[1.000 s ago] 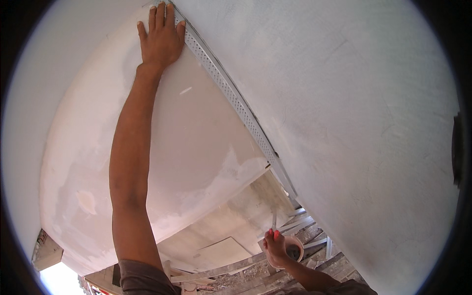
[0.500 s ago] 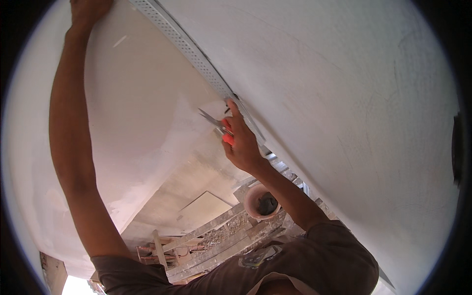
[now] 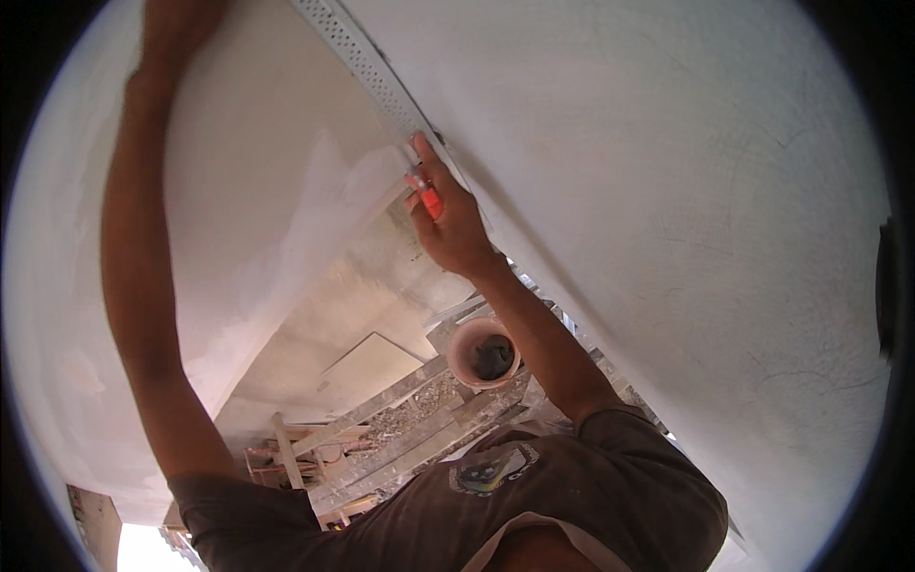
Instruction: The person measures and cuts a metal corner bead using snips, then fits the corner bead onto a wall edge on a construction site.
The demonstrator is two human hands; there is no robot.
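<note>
My right hand (image 3: 452, 221) is closed around red-handled scissors (image 3: 431, 202). Its index finger reaches up against the lower end of a white perforated corner bead (image 3: 362, 63). The scissors' blades are smeared by motion beside that finger. The bead runs up to the top edge of the view, along the line where two pale plastered surfaces meet. At the upper left, my left hand (image 3: 181, 29) is raised on the beige surface, away from the bead. Its fingers are cut off by the frame and blurred, so what they do is hidden.
A smooth white wall (image 3: 667, 191) fills the right side. Below, past my right forearm, a round bucket (image 3: 484, 353) with grey material inside stands on wooden planks (image 3: 419, 448). A pale flat board (image 3: 370, 367) and rubble lie near it. Wooden pieces are at the lower left.
My right hand has moved up and slightly left along the bead with the scissors. The scissors' blades, spread apart before, are now blurred. The view has shifted a little.
</note>
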